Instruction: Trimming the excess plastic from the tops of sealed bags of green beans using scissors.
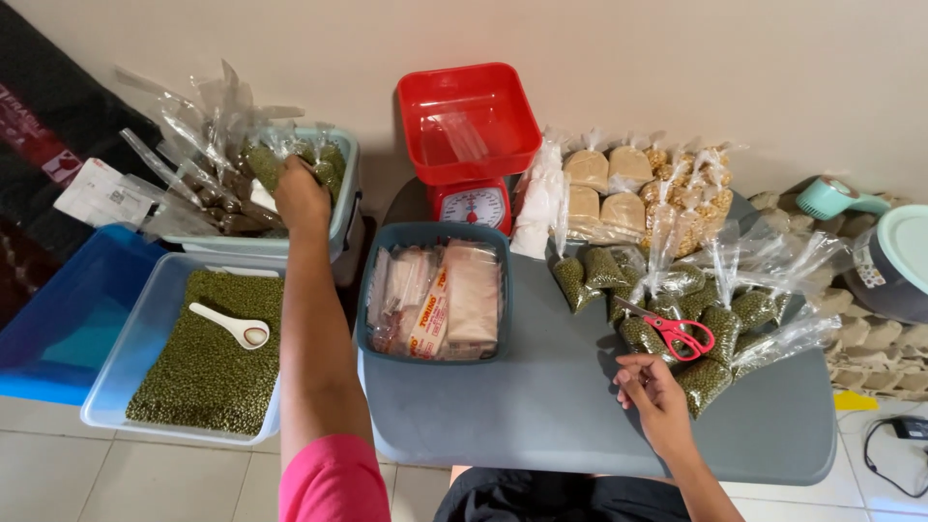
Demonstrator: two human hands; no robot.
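Table point(541, 406): grey, low, filling lower centre of frame; carrying most of the packed goods.
Bulk tub point(116, 387): clear, lower left; full of loose green beans point(208, 367), with white spoon point(237, 329) lying on top. Judging from this amount, much bagging still left.
Blue bin point(58, 319): far left, partly under the bulk tub.
Teal tub point(343, 184): upper left; already holding filled bean bags and loose empty clear bags around it.
Basket point(372, 300): grey-blue, centre; holding flat sealed packets, white and pinkish.
Scale point(471, 145): red, upper centre; tray holding only an empty clear bag, nothing being weighed now.
Finished bags on table: small clear bean bags point(715, 329) at centre right, pale grain bags point(604, 188) behind them at upper centre. Looks like a good part done.
Left hand point(300, 193): reaching up to the teal tub, fingers curled down onto a bean bag point(263, 162); real grip hidden, cannot tell.
Right hand point(650, 387): lower right, resting on the table near the bean bags, fingers loosely bent, holding nothing.
Scissors point(681, 336): red handles, lying on the bean bags, just above right hand, not touched.
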